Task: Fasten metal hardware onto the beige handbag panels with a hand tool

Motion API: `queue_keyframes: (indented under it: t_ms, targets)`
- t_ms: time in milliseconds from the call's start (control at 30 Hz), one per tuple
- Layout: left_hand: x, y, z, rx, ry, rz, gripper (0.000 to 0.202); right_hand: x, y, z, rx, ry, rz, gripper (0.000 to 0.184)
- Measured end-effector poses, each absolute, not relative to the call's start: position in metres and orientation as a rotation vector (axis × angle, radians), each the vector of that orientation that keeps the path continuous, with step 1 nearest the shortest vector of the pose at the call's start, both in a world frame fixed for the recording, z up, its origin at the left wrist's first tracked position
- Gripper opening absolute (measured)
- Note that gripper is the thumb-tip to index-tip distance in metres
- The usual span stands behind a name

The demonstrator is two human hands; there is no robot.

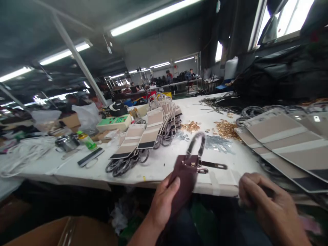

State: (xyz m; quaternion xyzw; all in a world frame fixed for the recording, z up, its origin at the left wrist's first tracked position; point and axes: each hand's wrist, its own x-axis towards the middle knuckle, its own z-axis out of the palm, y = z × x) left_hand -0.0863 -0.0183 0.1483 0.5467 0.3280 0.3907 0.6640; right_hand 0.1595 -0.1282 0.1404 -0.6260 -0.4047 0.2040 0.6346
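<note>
My left hand [164, 201] grips a dark brown leather piece [186, 177] with a metal ring handle and a clasp sticking out to the right, held just over the near edge of the white table [164, 164]. My right hand [271, 205] hovers to the right, below the table edge, its fingers curled inward; what they hold, if anything, is hidden. The hand looks slightly blurred.
Fanned rows of beige cards with rings [151, 131] lie at table centre, more large cards [289, 140] at right. Gold hardware piles [227, 129], silver parts [217, 142], black straps [220, 104]. A green bottle [87, 140], control box [114, 123], cardboard box [58, 232]. People work far back.
</note>
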Motion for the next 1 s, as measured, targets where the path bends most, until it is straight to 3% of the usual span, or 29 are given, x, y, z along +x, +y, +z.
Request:
queue_keyframes:
  t_ms: [100, 267, 400, 500, 633, 800, 1000]
  targets:
    - [-0.113, -0.015, 0.157, 0.823, 0.74, 0.937, 0.055, 0.157, -0.105, 0.129, -1.511, -0.896, 0.555, 0.048]
    - [-0.133, -0.023, 0.15, 0.718, 0.699, 0.958, 0.061, 0.139, -0.084, 0.149, -1.447, -1.036, 0.588, 0.067]
    - [-0.128, -0.036, 0.153, 0.672, 0.615, 0.874, 0.054, 0.133, -0.086, 0.17, -1.434, -1.036, 0.583, 0.059]
    - [-0.123, -0.041, 0.159, 0.699, 0.584, 0.874, 0.046, 0.139, -0.091, 0.171, -1.434, -0.988, 0.601, 0.054]
    - [-0.117, -0.041, 0.173, 0.845, 0.558, 0.909, 0.039, 0.148, -0.094, 0.162, -1.427, -0.858, 0.778, 0.068]
    - [-0.105, -0.035, 0.197, 0.98, 0.664, 0.869, 0.049, 0.149, -0.093, 0.157, -1.377, -0.771, 0.851, 0.063]
    - [-0.094, -0.031, 0.209, 1.097, 0.791, 1.056, 0.053, 0.147, -0.095, 0.165, -1.397, -0.762, 0.853, 0.064]
